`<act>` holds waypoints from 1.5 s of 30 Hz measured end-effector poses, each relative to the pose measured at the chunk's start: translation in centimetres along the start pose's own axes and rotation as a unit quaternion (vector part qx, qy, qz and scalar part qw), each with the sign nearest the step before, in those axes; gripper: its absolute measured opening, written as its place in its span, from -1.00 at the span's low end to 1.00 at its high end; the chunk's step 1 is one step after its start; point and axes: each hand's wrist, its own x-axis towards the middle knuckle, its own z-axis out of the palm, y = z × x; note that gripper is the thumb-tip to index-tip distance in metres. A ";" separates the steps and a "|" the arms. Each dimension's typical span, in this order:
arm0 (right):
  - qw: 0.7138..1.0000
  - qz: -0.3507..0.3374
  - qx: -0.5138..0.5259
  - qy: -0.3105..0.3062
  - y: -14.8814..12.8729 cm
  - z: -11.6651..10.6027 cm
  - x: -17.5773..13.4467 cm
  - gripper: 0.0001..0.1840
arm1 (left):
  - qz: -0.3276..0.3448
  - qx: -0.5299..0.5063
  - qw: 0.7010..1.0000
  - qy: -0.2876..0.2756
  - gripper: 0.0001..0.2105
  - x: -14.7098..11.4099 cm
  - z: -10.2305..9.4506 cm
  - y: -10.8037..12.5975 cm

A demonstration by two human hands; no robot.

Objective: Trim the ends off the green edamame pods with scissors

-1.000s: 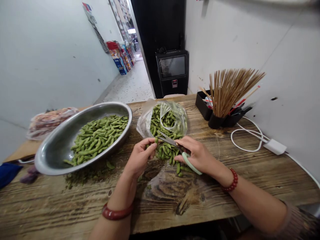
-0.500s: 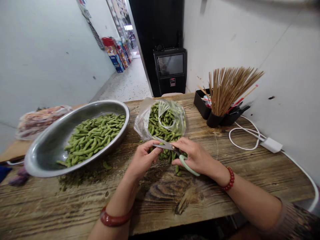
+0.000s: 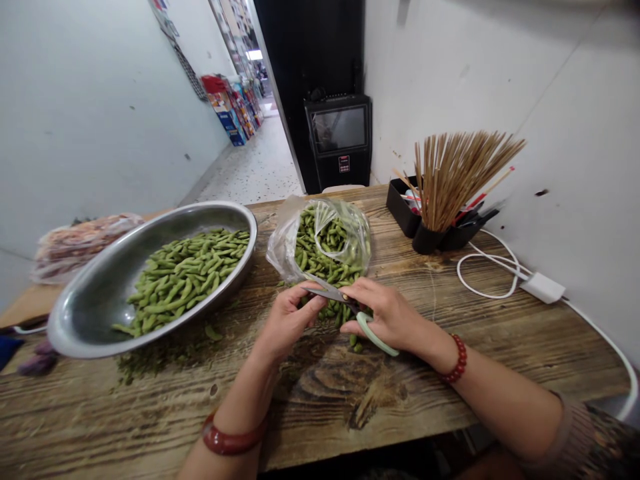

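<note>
My right hand (image 3: 385,310) is closed around a pair of scissors (image 3: 370,328) with pale green handles, its blades pointing left. My left hand (image 3: 290,313) has its thumb and fingers drawn together at the blade tips; whatever they pinch is hidden by the blades and fingers. Just beyond both hands lies a clear plastic bag (image 3: 283,247), its mouth open, full of green edamame pods (image 3: 307,257). Some pods spill from it under my hands. To the left, a large steel basin (image 3: 95,300) stands tilted and holds a heap of edamame pods (image 3: 185,277).
Green trimmings (image 3: 150,360) lie beside the basin on the wooden table (image 3: 320,427). A bag of pinkish food (image 3: 85,243) sits behind it. At right stand a black holder (image 3: 403,203) with bamboo skewers (image 3: 450,173) and a white adapter (image 3: 543,288) with a looped cable.
The view has shifted very slightly. Both hands stay almost in place, with the scissor blades still at the left fingertips.
</note>
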 end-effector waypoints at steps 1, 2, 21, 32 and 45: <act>1.000 -0.005 0.000 0.001 0.0 0.0 0.0 -0.52 | -0.003 -0.004 1.000 -0.002 -0.85 0.0 0.0 -0.1; 1.000 -0.009 -0.001 0.003 0.1 0.1 0.0 -0.53 | -0.007 -0.007 1.000 -0.004 -0.85 -0.1 0.0 -0.1; 0.998 0.032 0.013 0.051 1.0 0.3 0.0 -0.46 | -0.026 -0.115 0.993 0.026 -0.84 0.3 -0.9 0.1; 0.999 0.015 -0.001 0.044 0.7 0.4 0.0 -0.35 | -0.028 -0.204 0.978 0.030 -0.80 0.2 -0.9 0.3; 0.998 -0.007 0.025 0.050 0.8 0.7 0.0 -0.42 | -0.026 -0.179 0.983 0.015 -0.83 0.2 -0.4 -0.1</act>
